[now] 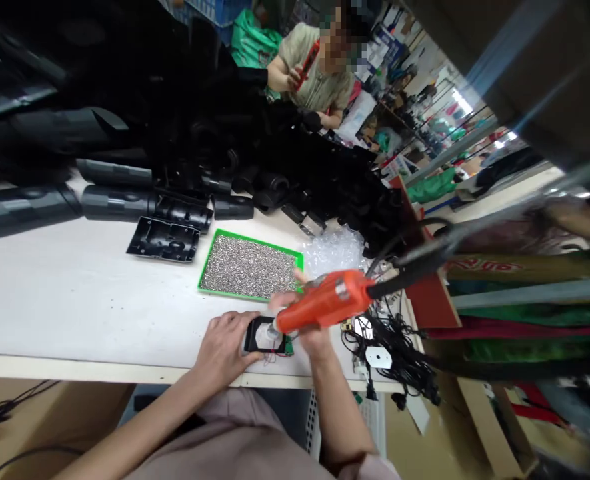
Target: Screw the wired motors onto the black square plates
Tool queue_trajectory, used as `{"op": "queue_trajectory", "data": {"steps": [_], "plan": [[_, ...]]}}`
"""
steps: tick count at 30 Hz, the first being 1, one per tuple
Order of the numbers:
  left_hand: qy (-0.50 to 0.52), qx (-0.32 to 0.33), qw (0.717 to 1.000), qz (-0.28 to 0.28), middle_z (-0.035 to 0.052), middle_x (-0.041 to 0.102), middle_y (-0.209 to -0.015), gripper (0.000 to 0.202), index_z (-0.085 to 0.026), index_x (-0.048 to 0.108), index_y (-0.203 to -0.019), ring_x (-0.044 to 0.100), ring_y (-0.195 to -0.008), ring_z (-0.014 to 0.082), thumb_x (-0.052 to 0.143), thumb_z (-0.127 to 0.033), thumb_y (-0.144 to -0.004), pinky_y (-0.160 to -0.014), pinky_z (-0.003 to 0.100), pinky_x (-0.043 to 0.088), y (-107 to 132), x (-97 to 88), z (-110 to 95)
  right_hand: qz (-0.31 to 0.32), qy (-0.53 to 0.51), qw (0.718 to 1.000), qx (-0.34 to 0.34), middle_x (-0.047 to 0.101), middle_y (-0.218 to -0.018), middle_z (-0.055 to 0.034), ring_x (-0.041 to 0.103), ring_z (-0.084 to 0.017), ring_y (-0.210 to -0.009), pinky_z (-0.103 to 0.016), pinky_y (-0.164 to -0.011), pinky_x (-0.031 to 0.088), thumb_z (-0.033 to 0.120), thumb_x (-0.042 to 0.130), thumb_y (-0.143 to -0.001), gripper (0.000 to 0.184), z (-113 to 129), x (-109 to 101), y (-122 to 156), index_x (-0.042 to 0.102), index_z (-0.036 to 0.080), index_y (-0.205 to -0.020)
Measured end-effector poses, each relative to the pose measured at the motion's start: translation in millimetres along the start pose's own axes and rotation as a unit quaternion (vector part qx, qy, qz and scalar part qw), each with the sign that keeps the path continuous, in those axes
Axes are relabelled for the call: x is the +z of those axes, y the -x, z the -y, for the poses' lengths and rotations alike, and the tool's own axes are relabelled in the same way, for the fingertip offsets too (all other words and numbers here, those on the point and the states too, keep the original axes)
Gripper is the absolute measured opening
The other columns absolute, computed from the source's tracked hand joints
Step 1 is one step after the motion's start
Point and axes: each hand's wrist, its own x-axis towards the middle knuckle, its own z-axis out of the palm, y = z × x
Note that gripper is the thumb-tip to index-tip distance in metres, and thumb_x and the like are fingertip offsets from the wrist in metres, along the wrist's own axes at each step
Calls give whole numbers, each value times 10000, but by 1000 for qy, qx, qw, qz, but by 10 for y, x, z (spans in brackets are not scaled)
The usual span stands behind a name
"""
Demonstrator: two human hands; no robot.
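Note:
My right hand (316,339) is closed around an orange electric screwdriver (322,303), partly hidden behind its body. The tool is tilted, and its tip meets a small black housing (251,339) with a white plate (263,335) inside. Gripping the left side of that housing is my left hand (227,343), thumb along the near edge. A bit of green circuit board (289,345) and thin red wires show at the housing's right side. Just beyond the hands lies a green tray (245,295) filled with small metal screws (249,265).
Black plastic shells (165,240) and a large dark heap of parts (255,147) line the back. Clear plastic bags (335,252) sit right of the tray. Tangled black cables (399,353) lie at the right. Across the table, a co-worker (315,73) holds another red tool.

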Motion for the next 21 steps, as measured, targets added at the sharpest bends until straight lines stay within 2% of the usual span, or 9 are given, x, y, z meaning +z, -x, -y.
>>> {"op": "queue_trajectory", "data": {"steps": [1,3,5,7,8,11,15,19,21], "plan": [[3,4,1000,0,117,652,-1161,686,-191,474,-1327,563,-1066,302,745,-421,-739,-869,403,421,3,-3,17,-30,29,999,-5,686,-1026,-98,662,-260,-998,-489,-955,498,657,437,-877,689,35,-109,38,344,228,-1408],[12,15,1000,11,129,616,-1259,812,-186,384,-1407,549,-1125,306,760,-410,-723,-906,408,420,-2,-20,50,-50,122,991,0,640,-1211,-119,602,-270,-1136,-499,-1015,451,491,455,-937,509,62,-263,143,429,241,-1380],[17,25,999,31,126,601,-1299,827,-191,374,-1417,542,-1150,306,764,-392,-716,-928,412,416,-30,-50,74,33,234,972,4,635,-1243,-115,574,-277,-1155,-494,-1019,446,346,552,-914,410,24,-277,252,539,234,-1309],[18,28,998,49,110,639,-1239,728,-204,459,-1358,555,-1127,302,755,-386,-719,-926,414,420,-80,-83,84,133,338,932,-1,655,-1198,-109,588,-268,-1091,-459,-966,484,249,613,-879,385,-56,-165,325,590,222,-1263],[18,26,998,54,104,660,-1189,672,-207,502,-1319,567,-1104,299,749,-387,-721,-919,414,425,-108,-97,87,157,377,913,-3,666,-1159,-101,597,-252,-1045,-428,-934,502,223,617,-878,360,-101,-89,342,608,216,-1238],[6,23,998,50,98,685,-1094,594,-203,566,-1243,596,-1036,291,742,-413,-716,-891,411,440,-181,-124,100,135,414,900,-18,688,-1042,-65,602,-205,-945,-345,-889,507,208,605,-897,251,-211,81,333,651,204,-1143],[-8,47,998,38,84,700,-1076,550,-218,588,-1209,628,-989,283,701,-472,-735,-854,391,462,-230,-112,145,117,430,894,-48,701,-1037,-27,584,-190,-932,-308,-858,487,246,600,-911,221,-232,123,315,634,196,-1124],[-12,79,997,20,82,715,-1065,542,-214,612,-1167,655,-967,284,657,-541,-736,-836,369,484,-267,-66,192,110,503,857,-30,697,-924,-24,576,-207,-901,-321,-761,485,221,591,-905,132,-137,172,317,635,173,-1019],[-15,86,996,18,91,718,-1051,570,-212,619,-1141,664,-952,292,644,-593,-718,-829,371,491,-295,-40,222,132,531,837,-37,696,-889,-32,582,-215,-915,-322,-737,486,201,588,-897,101,-89,157,289,635,160,-977]]}}
